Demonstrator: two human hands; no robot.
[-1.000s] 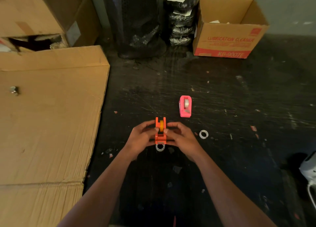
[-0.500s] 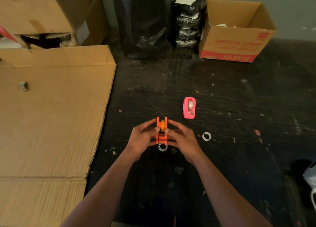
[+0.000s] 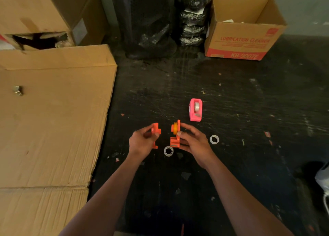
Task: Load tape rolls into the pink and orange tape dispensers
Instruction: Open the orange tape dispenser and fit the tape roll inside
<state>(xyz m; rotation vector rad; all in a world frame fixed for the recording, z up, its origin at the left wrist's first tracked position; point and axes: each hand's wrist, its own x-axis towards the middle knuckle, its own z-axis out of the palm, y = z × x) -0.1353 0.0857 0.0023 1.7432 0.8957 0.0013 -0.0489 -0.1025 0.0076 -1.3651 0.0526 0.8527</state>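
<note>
Dark scratched worktop (image 3: 231, 97), flattened cardboard (image 3: 53, 120) at far left. Left hand (image 3: 142, 141): grip clamped on orange dispenser half (image 3: 156, 131). Just right, apart from it: second orange half (image 3: 175, 138) carrying yellow tape roll (image 3: 174, 128), right hand (image 3: 194, 141) grip clamped on it. Below the gap between the grips: empty tape core (image 3: 168, 151). Beyond right grip: pink dispenser (image 3: 195, 109), roll seated. Right of right grip: second core (image 3: 214, 139).
</note>
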